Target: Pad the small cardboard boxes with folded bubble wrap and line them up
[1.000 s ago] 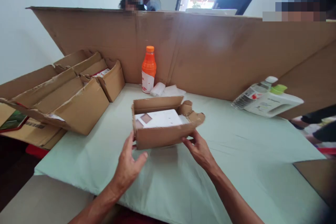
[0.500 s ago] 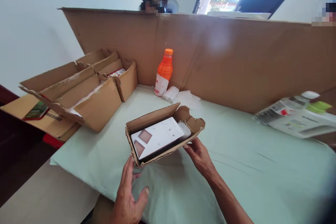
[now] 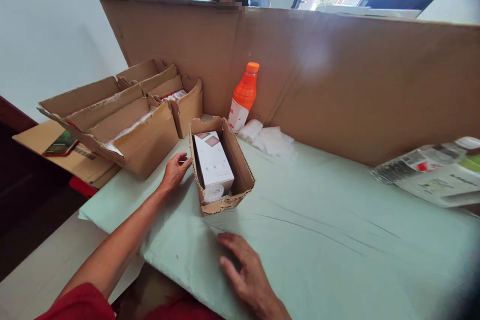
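Observation:
An open cardboard box [image 3: 242, 170] rests on the green cloth, turned lengthwise from me. Inside it lies a white product box [image 3: 214, 157] with brown square pictures on its far end, and a roll of clear wrap [image 3: 213, 193] sits at the near end. My left hand [image 3: 175, 172] is beside the box's left wall with fingers stretched out; whether the fingertips touch the cardboard I cannot tell. Over the cloth just in front of the box, my right hand [image 3: 245, 270] has its thumb and fingers apart and holds nothing.
Cardboard bins [image 3: 150, 142] stand at the left, near a phone-like dark slab [image 3: 61, 143]. An orange bottle [image 3: 244, 95] and white folded sheets [image 3: 272, 140] are by the cardboard partition [image 3: 337, 85]. A clear bottle [image 3: 416, 160] and white jug [image 3: 438, 185] lie right. A person is beyond.
The cardboard box has been turned, so its roll end now faces me. My left hand has moved forward along its left side; my right hand has come off it and back towards me.

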Action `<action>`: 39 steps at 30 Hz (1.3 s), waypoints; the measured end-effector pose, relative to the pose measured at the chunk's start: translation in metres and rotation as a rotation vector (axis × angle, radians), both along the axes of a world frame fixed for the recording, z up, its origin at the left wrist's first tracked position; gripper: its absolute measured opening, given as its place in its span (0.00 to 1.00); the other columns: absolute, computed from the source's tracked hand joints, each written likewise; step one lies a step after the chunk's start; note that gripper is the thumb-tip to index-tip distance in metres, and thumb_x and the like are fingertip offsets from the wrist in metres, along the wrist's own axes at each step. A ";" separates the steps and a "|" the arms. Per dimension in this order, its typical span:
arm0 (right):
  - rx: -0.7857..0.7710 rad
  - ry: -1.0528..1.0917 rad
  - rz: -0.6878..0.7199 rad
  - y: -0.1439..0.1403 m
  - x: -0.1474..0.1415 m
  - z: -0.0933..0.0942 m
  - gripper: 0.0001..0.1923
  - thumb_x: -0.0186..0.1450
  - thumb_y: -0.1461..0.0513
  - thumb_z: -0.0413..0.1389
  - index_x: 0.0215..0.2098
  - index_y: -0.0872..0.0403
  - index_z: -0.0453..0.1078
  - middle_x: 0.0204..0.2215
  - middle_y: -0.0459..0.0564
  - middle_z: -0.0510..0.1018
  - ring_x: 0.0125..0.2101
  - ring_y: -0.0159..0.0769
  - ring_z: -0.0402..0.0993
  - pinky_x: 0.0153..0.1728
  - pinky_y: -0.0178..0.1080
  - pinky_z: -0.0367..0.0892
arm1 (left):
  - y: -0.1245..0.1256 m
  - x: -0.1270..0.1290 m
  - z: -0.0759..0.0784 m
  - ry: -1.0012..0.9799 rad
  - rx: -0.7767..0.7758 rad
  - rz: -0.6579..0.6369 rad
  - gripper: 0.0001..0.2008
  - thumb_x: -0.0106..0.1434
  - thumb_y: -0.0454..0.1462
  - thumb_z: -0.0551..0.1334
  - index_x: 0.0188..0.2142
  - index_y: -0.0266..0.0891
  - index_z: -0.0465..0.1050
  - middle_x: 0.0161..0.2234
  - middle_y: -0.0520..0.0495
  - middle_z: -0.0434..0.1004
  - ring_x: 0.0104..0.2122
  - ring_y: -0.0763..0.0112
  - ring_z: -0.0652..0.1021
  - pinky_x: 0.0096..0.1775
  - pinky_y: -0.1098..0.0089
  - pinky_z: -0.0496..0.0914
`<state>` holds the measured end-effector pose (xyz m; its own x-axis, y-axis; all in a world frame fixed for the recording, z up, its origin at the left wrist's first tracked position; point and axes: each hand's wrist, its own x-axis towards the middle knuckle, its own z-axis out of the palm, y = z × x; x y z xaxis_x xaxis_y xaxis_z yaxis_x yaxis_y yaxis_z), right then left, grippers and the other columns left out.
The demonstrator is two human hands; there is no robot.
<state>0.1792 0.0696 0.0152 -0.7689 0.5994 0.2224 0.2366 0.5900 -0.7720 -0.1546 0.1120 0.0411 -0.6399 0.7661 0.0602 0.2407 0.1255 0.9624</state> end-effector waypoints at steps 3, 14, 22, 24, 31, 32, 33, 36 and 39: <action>-0.049 -0.012 -0.201 0.034 0.005 0.004 0.16 0.70 0.59 0.52 0.55 0.49 0.70 0.49 0.54 0.80 0.43 0.39 0.80 0.42 0.39 0.77 | -0.025 0.008 -0.002 0.016 -0.046 -0.102 0.22 0.58 0.44 0.64 0.48 0.31 0.76 0.43 0.40 0.81 0.43 0.55 0.79 0.48 0.57 0.73; 0.018 -0.257 -0.195 0.118 -0.070 -0.002 0.17 0.61 0.54 0.61 0.44 0.55 0.70 0.41 0.56 0.80 0.41 0.47 0.76 0.40 0.45 0.71 | -0.078 0.068 -0.030 0.240 0.034 -0.286 0.36 0.56 0.37 0.64 0.65 0.38 0.61 0.59 0.36 0.72 0.56 0.54 0.75 0.58 0.54 0.70; 0.200 -0.355 -0.299 0.187 -0.167 0.021 0.24 0.65 0.57 0.57 0.57 0.56 0.65 0.48 0.58 0.79 0.48 0.50 0.74 0.46 0.44 0.66 | 0.030 -0.009 -0.025 0.155 0.028 -0.033 0.15 0.60 0.36 0.60 0.46 0.37 0.76 0.42 0.42 0.81 0.41 0.61 0.80 0.48 0.59 0.75; 0.221 -0.349 -0.303 0.204 -0.192 0.023 0.29 0.64 0.57 0.58 0.61 0.58 0.62 0.52 0.60 0.77 0.50 0.51 0.73 0.48 0.45 0.65 | 0.046 -0.020 -0.030 0.150 0.025 0.026 0.17 0.60 0.36 0.60 0.49 0.37 0.75 0.43 0.42 0.80 0.40 0.61 0.80 0.47 0.58 0.75; 0.250 -0.398 -0.384 0.230 -0.248 0.017 0.29 0.67 0.55 0.56 0.62 0.60 0.60 0.51 0.61 0.78 0.51 0.53 0.72 0.47 0.45 0.62 | 0.061 -0.029 -0.053 0.143 0.062 0.167 0.26 0.62 0.34 0.59 0.60 0.34 0.65 0.52 0.34 0.73 0.49 0.58 0.78 0.50 0.57 0.74; 0.255 -0.409 -0.405 0.230 -0.254 0.015 0.30 0.68 0.54 0.55 0.63 0.61 0.59 0.51 0.62 0.77 0.51 0.54 0.71 0.48 0.46 0.61 | 0.060 -0.029 -0.055 0.152 0.062 0.151 0.24 0.61 0.34 0.59 0.58 0.35 0.68 0.50 0.36 0.74 0.48 0.58 0.78 0.50 0.57 0.73; 0.259 -0.420 -0.426 0.231 -0.260 0.013 0.30 0.68 0.53 0.55 0.63 0.62 0.59 0.52 0.64 0.76 0.52 0.55 0.70 0.49 0.47 0.60 | 0.058 -0.029 -0.056 0.165 0.062 0.134 0.23 0.61 0.33 0.59 0.56 0.36 0.70 0.50 0.37 0.74 0.48 0.59 0.78 0.50 0.57 0.73; 0.267 -0.444 -0.471 0.232 -0.275 0.010 0.32 0.70 0.51 0.53 0.64 0.64 0.57 0.53 0.67 0.75 0.54 0.57 0.68 0.50 0.49 0.59 | 0.055 -0.030 -0.058 0.204 0.058 0.102 0.21 0.60 0.33 0.59 0.53 0.37 0.72 0.51 0.39 0.74 0.48 0.59 0.78 0.51 0.58 0.73; 0.283 -0.459 -0.467 0.231 -0.280 0.008 0.33 0.70 0.51 0.52 0.65 0.64 0.56 0.54 0.68 0.74 0.54 0.57 0.67 0.51 0.50 0.58 | 0.054 -0.031 -0.059 0.238 0.049 0.084 0.20 0.59 0.33 0.58 0.52 0.38 0.73 0.52 0.39 0.74 0.49 0.58 0.78 0.50 0.59 0.74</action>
